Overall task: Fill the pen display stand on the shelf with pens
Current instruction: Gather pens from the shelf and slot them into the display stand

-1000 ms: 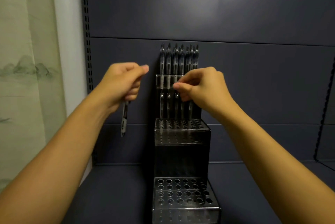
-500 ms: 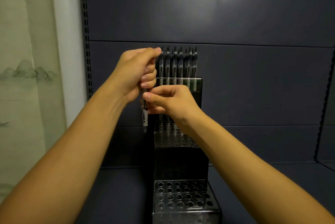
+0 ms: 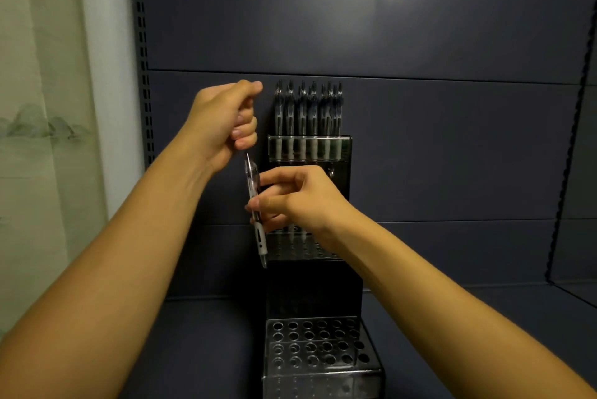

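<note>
A tiered pen display stand (image 3: pixel 318 376) with rows of round holes stands on the shelf against the back panel. Several dark pens (image 3: pixel 303 111) stand upright in its top tier. The holes of the bottom tier are empty; my right arm partly hides the middle tier. My right hand (image 3: pixel 303 201) pinches a clear pen with a white grip (image 3: pixel 260 238), held nearly upright with its tip down, just left of the middle tier. My left hand (image 3: pixel 223 121) is a closed fist just above the pen's top end, with nothing visible in it.
The dark shelf floor (image 3: pixel 200 343) lies around the stand, with the dark back panel (image 3: pixel 420 27) behind it. A slotted upright (image 3: pixel 142 43) runs down the left side, and a pale wall with a curtain (image 3: pixel 42 140) is beyond it.
The pen that hung from my left hand has passed to my right hand. My right hand came away from the top-tier pens and moved down and left; my left hand has let go.
</note>
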The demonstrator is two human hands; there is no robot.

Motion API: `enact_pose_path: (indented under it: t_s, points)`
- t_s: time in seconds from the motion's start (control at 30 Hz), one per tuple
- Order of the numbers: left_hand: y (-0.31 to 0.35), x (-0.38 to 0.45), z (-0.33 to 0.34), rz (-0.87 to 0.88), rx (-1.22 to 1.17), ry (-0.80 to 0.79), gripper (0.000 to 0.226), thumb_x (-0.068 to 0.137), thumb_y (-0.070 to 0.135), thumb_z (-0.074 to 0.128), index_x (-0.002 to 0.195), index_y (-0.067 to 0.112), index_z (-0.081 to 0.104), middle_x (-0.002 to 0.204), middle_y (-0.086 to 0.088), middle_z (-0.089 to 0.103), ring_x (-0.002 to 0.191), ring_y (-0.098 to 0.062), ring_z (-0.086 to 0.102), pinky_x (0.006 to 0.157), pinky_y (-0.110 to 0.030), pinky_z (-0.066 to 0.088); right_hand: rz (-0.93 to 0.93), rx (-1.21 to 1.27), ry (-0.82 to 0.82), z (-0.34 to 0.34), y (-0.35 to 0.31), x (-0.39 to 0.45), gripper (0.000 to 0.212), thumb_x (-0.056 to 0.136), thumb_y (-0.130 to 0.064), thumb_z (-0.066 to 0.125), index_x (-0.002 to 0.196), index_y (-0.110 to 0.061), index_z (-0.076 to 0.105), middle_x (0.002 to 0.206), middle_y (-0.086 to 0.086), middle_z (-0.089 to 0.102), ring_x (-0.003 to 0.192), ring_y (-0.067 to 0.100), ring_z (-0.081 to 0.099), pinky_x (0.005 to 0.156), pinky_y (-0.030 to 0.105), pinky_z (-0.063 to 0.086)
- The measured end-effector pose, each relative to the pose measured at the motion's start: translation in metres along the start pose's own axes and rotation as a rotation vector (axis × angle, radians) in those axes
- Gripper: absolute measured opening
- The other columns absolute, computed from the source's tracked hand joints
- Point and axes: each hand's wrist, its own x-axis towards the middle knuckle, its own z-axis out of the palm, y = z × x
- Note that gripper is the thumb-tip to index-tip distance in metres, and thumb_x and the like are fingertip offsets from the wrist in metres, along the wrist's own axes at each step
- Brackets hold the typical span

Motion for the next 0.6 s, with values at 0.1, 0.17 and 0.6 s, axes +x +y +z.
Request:
enact_pose_path:
  t_s: [0.1, 0.17, 0.6]
  points:
    - [-0.007, 0.003, -0.016, 0.033, 0.083, 0.103, 0.038, 0.099, 0.017, 0.057, 0.064, 0.018, 0.042, 0.047, 0.003, 0.026, 0.037, -0.012, 0.021, 0.04, -0.024, 0.016, 0.001, 0.008, 0.05, -0.012, -0.006, 0.0, 0.017, 0.087, 0.008, 0.071, 0.093, -0.007, 0.068, 0.081, 0.016, 0.072, 0.063, 0.02, 0.067, 0.056, 0.029, 0.059]
    - [-0.019, 0.001, -0.028, 0.003, 0.153, 0.146, 0.039, 0.099, 0.017, 0.057, 0.064, 0.02, 0.042, 0.046, 0.005, 0.027, 0.037, -0.011, 0.021, 0.04, -0.023, 0.016, -0.02, -0.012, 0.143, -0.025, -0.013, 0.003, 0.012, 0.088, 0.006, 0.071, 0.091, -0.005, 0.067, 0.077, 0.012, 0.07, 0.053, 0.016, 0.064, 0.054, 0.028, 0.056]
    - [-0.123, -0.048, -0.05, -0.351, 0.385, 0.112, 0.031, 0.1, 0.028, 0.057, 0.072, 0.016, 0.052, 0.054, 0.001, 0.036, 0.041, -0.011, 0.028, 0.041, -0.019, 0.02, -0.104, -0.444, 0.58, -0.09, -0.016, 0.018, 0.017, 0.086, -0.015, 0.079, 0.076, -0.007, 0.068, 0.07, 0.012, 0.073, 0.059, 0.021, 0.073, 0.07, 0.039, 0.065]
